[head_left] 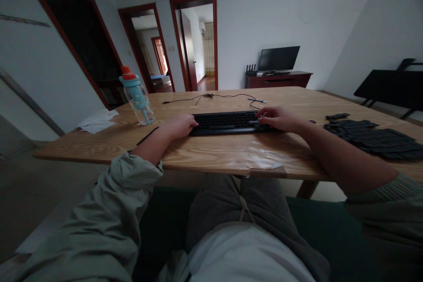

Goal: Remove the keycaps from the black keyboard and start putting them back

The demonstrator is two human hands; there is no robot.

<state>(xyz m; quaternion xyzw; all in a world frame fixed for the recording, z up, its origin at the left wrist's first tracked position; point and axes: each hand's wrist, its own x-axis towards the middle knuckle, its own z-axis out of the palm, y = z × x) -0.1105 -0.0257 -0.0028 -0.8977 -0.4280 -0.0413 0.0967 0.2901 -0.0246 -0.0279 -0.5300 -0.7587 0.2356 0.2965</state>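
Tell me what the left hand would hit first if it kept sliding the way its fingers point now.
The left hand points right, with its fingers already at the left end of the black keyboard. It would meet that edge first, though actual contact is hard to judge.

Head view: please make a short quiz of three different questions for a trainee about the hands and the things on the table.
1. True or false: the left hand rests at the left end of the black keyboard.
2. What does the right hand touch? A) the water bottle B) the keyboard's right end C) the white paper
3. Fill in: a pile of loose black ____ lies on the wooden table, to the right of the person's right forearm.

Key: 1 true; 2 B; 3 keycaps, as they seem.
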